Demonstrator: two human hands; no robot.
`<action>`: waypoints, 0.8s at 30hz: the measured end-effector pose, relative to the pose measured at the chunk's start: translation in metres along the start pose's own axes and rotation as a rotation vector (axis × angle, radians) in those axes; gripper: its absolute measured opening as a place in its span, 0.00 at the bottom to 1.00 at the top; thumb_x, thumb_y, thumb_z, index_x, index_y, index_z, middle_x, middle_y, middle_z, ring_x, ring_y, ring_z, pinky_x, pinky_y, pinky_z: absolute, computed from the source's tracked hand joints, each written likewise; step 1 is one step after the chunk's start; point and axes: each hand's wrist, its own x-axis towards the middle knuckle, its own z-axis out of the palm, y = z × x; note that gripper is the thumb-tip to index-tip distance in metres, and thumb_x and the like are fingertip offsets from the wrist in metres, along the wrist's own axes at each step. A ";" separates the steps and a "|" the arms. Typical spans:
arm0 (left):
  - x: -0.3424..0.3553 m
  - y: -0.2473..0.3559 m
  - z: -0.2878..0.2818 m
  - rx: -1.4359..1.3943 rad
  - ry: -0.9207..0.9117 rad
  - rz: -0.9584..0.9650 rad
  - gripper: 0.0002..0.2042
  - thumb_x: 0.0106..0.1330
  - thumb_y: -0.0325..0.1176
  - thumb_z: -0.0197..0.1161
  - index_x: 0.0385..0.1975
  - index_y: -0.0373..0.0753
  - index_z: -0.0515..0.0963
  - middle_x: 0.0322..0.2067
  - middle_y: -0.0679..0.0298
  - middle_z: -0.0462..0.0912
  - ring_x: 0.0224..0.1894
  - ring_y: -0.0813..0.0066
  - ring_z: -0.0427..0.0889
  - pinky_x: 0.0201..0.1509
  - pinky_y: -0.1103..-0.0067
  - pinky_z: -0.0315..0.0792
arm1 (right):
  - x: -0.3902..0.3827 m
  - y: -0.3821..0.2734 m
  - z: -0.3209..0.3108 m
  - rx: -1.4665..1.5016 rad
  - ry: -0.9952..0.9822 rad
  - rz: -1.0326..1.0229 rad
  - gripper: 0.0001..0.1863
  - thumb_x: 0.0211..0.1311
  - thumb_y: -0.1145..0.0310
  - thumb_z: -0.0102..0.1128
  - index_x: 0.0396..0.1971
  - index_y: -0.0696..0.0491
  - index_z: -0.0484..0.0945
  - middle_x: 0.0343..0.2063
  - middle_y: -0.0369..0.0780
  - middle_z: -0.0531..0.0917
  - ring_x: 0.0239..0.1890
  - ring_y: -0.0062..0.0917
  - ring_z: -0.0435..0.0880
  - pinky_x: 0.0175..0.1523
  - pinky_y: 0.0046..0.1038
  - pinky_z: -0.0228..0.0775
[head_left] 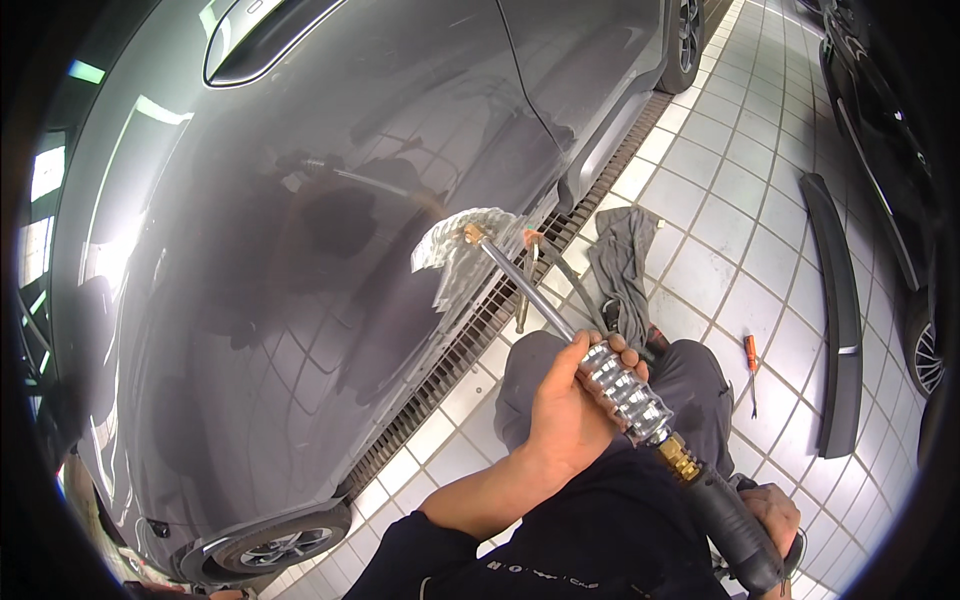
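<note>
A slide hammer [525,283] runs diagonally from the lower right up to the side of a dark grey car [250,300]. Its coppery tip meets, or nearly meets, a ground patch of bare, wavy metal [450,238] low on the panel. My left hand [580,415] is wrapped round the ribbed metal sliding weight on the shaft. Farther back, my right hand [772,515] is closed at the black rear handle, its fingers partly hidden behind it. A small clamp-like piece with an orange part [533,240] sits at the panel's lower edge beside the patch.
A floor grate [425,415] runs along under the car. Crumpled grey cloth [625,260] lies on the tiles before my knees. To the right are an orange-handled screwdriver [751,355], a long black trim piece [832,320] and another dark car [875,150].
</note>
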 end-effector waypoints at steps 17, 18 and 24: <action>0.001 -0.006 -0.016 -0.098 -0.046 -0.003 0.12 0.71 0.46 0.52 0.30 0.45 0.68 0.31 0.67 0.72 0.33 0.73 0.74 0.42 0.73 0.73 | 0.022 -0.019 -0.005 -0.115 -0.085 -0.178 0.10 0.50 0.64 0.61 0.25 0.55 0.75 0.26 0.40 0.82 0.21 0.29 0.76 0.28 0.30 0.64; 0.001 -0.006 -0.016 -0.060 -0.025 -0.001 0.12 0.71 0.47 0.52 0.31 0.45 0.69 0.32 0.66 0.73 0.35 0.71 0.75 0.43 0.71 0.73 | 0.016 -0.015 -0.003 -0.091 -0.101 -0.155 0.09 0.50 0.65 0.61 0.25 0.55 0.75 0.26 0.41 0.82 0.21 0.30 0.76 0.28 0.31 0.65; 0.003 -0.010 0.001 0.125 0.058 -0.013 0.12 0.71 0.46 0.52 0.37 0.43 0.71 0.38 0.61 0.77 0.45 0.61 0.77 0.53 0.63 0.72 | -0.022 0.002 0.010 0.143 -0.032 0.358 0.10 0.40 0.70 0.65 0.24 0.57 0.77 0.23 0.43 0.81 0.22 0.35 0.81 0.30 0.30 0.73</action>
